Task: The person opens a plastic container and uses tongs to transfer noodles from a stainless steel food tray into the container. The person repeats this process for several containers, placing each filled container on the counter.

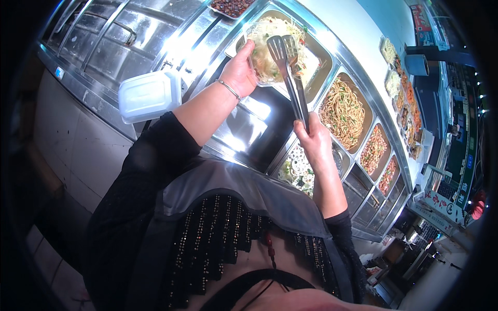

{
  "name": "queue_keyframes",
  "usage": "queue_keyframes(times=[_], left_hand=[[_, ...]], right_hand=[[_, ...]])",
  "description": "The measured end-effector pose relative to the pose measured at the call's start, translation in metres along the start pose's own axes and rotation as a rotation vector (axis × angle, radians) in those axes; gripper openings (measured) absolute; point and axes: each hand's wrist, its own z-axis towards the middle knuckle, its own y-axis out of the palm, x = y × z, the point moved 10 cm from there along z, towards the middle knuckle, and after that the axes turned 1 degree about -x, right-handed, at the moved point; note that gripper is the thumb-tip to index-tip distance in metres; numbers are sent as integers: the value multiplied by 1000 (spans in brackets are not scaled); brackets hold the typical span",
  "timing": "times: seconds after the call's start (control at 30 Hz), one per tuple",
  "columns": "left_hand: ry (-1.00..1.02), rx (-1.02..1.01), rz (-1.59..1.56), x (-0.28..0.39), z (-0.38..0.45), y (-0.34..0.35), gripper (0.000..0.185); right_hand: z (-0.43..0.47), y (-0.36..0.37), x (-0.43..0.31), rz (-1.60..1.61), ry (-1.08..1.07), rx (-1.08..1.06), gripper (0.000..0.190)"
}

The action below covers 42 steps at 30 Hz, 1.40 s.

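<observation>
My left hand (242,70), a bracelet at its wrist, grips the near-left edge of a clear plastic food container (261,79). Pale shredded food or thin noodles (268,58) show in the container, blurred in places. It is held over a steel food pan (326,64) that has more pale shreds in it. Metal tongs (299,102) with slotted heads are in my right hand (316,138). Their tips lie over the container and the shreds, and I cannot tell whether they pinch any food.
A stack of translucent plastic containers (149,95) stands on the steel counter at left. Browned noodles or strips (342,112), chopped pinkish food (373,149) and lotus root slices (298,163) fill neighbouring pans. Dark reddish food (232,7) sits at the top. Beyond are several food portions (406,99).
</observation>
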Motion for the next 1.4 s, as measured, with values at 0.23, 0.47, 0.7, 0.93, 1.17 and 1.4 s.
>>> queue_keyframes(times=[0.23, 0.47, 0.7, 0.93, 1.17, 1.4], left_hand=[[-20, 37, 5, 8, -4, -15, 44], [-94, -4, 25, -9, 0, -19, 41], [-67, 11, 39, 0, 0, -20, 42], [-62, 80, 7, -2, -12, -28, 45], [31, 169, 13, 15, -33, -50, 47], [62, 164, -39, 24, -39, -49, 45]], right_hand=[[-13, 5, 14, 205, 52, -78, 35], [-10, -11, -2, -26, -55, -31, 34], [-25, -13, -3, -318, -142, -119, 32], [-3, -17, 46, 345, 69, -153, 36], [57, 18, 96, 488, 165, -422, 41], [119, 61, 49, 326, 109, -524, 40]])
